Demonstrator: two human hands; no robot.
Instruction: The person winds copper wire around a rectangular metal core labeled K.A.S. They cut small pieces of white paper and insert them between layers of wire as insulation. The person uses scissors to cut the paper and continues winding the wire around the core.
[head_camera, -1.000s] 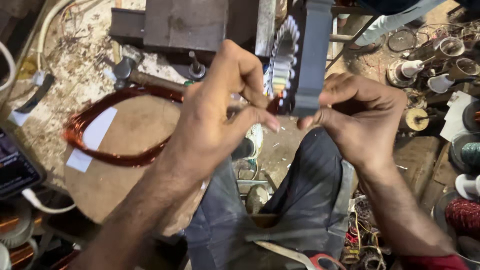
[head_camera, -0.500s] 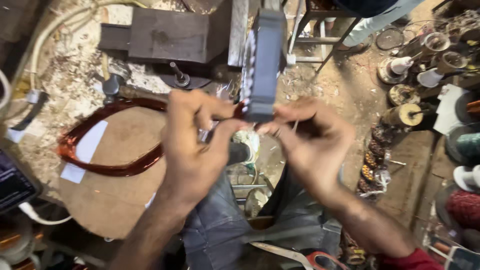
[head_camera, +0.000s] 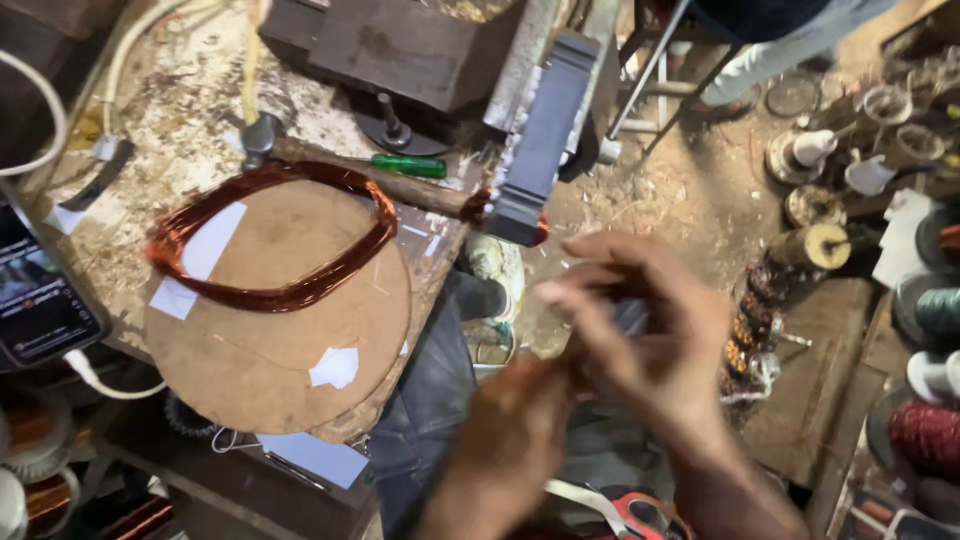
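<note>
Stator (head_camera: 540, 140) upright at bench edge, right of copper coil (head_camera: 270, 240); below stator, left hand (head_camera: 520, 440) and right hand (head_camera: 640, 320) blurred together, grip cannot tell.

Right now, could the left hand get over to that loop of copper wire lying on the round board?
Probably yes. The left hand is low by the lap, close against the right hand. The copper wire loop lies in the open on the round board, with nothing standing between them.

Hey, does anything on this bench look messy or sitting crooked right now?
Yes. The round wooden board juts past the bench edge, over the lap. Sawdust and scraps cover the bench top. Both hands, left hand and right hand, are blurred, so what they hold is unclear.
</note>
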